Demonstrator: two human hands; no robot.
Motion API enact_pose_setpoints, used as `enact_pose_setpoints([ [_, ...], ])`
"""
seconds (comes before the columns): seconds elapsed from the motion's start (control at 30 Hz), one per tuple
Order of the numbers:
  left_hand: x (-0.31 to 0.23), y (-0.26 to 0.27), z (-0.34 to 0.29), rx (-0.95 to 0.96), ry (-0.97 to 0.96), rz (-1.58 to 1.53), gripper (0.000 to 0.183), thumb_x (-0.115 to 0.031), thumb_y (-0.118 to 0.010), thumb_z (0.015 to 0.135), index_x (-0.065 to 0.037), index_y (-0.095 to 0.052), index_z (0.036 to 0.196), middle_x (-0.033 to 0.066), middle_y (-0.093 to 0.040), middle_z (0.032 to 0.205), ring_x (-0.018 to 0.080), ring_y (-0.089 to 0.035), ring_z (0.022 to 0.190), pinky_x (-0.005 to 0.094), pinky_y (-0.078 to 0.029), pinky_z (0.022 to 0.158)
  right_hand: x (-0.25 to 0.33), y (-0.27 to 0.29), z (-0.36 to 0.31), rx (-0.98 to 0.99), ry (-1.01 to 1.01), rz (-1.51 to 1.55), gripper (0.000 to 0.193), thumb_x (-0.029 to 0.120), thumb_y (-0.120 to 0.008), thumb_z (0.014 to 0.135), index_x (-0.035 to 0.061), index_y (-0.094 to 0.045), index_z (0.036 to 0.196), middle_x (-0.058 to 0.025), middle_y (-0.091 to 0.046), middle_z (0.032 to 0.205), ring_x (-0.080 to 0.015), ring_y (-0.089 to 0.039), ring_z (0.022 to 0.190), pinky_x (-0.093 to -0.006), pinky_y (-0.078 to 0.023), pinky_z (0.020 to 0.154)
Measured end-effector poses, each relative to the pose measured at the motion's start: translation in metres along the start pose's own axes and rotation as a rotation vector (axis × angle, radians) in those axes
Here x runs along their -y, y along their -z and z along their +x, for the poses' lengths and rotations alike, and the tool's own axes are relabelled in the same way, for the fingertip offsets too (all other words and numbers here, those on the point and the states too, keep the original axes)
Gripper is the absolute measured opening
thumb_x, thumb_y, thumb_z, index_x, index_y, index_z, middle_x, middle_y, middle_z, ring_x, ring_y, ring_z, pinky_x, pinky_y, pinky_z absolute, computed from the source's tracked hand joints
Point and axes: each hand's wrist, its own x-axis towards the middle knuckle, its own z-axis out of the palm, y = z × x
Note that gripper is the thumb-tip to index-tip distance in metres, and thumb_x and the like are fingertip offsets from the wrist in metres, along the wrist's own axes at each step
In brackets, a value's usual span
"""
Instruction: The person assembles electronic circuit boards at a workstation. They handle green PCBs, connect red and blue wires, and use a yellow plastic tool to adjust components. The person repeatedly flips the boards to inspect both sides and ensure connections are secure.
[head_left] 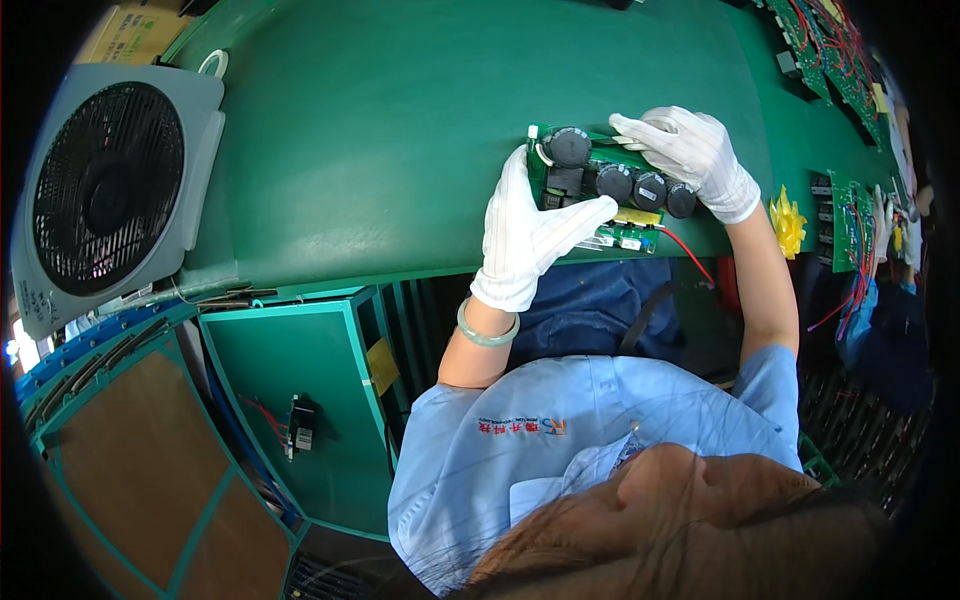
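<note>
Green tabletop (380,150), its near edge running just beside the circuit board (600,160). We listed the board as green, crowded with parts, four round-topped black components (614,183) standing out, a red wire (690,250) trailing from its near right corner. Left hand (520,225), white-gloved: we saw thumb and fingers clamped about the board's left end. Right hand (690,155), white-gloved: fingers bent at the board's far edge; whether they gripped, we could not tell. Grey fan (110,185): well left of the board.

L grip (518,232) holding PCB (610,157), blk caps (649,190), R grip (690,155) at far edge
</note>
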Motion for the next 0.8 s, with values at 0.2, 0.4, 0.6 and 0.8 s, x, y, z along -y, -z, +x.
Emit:
enact_pose_setpoints([
  [0.2, 0.0, 0.001, -0.001, -0.002, -0.037, 0.047, 0.09, -0.034, -0.09, 0.064, 0.01, -0.048, 0.131, 0.0181, -0.065, 0.115, 0.0248, -0.063, 0.105, 0.0357, -0.05, 0.093, -0.002, 0.01, 0.001, -0.047, -0.138, 0.142, 0.043, 0.003, -0.072, 0.076, 0.0112, -0.07, 0.118, -0.0064, -0.071, 0.089, -0.0211, -0.067, 0.076, -0.0302, -0.054, 0.063],
  [0.4, 0.006, 0.0, -0.003, -0.023, -0.078, 0.051, 0.096, -0.039, -0.092, 0.06, 0.01, -0.047, 0.13, 0.0225, -0.064, 0.115, 0.0351, -0.066, 0.103, 0.0403, -0.052, 0.09, 0.016, 0.038, -0.013, -0.186, -0.437, 0.158, 0.026, 0.001, -0.068, 0.086, 0.001, -0.07, 0.112, -0.0098, -0.074, 0.095, -0.019, -0.07, 0.079, -0.0271, -0.054, 0.069],
  [0.6, 0.014, -0.005, -0.009, -0.066, -0.048, 0.082, 0.094, -0.032, -0.091, 0.062, 0.011, -0.045, 0.132, 0.0219, -0.064, 0.114, 0.032, -0.064, 0.106, 0.0392, -0.05, 0.094, 0.061, 0.057, -0.031, -0.282, -0.822, 0.301, 0.029, 0.001, -0.063, 0.092, -0.0029, -0.064, 0.121, -0.0107, -0.072, 0.104, -0.0145, -0.069, 0.085, -0.0261, -0.054, 0.077],
  [0.8, 0.002, -0.005, -0.009, 0.003, 0.013, -0.166, 0.091, -0.02, -0.089, 0.063, 0.009, -0.042, 0.136, 0.0159, -0.06, 0.121, 0.0236, -0.061, 0.107, 0.0364, -0.047, 0.097, 0.088, 0.044, -0.085, -0.55, -0.672, 0.49, 0.023, -0.003, -0.053, 0.097, -0.0042, -0.056, 0.12, -0.0217, -0.066, 0.118, -0.0237, -0.071, 0.097, -0.0308, -0.055, 0.086],
])
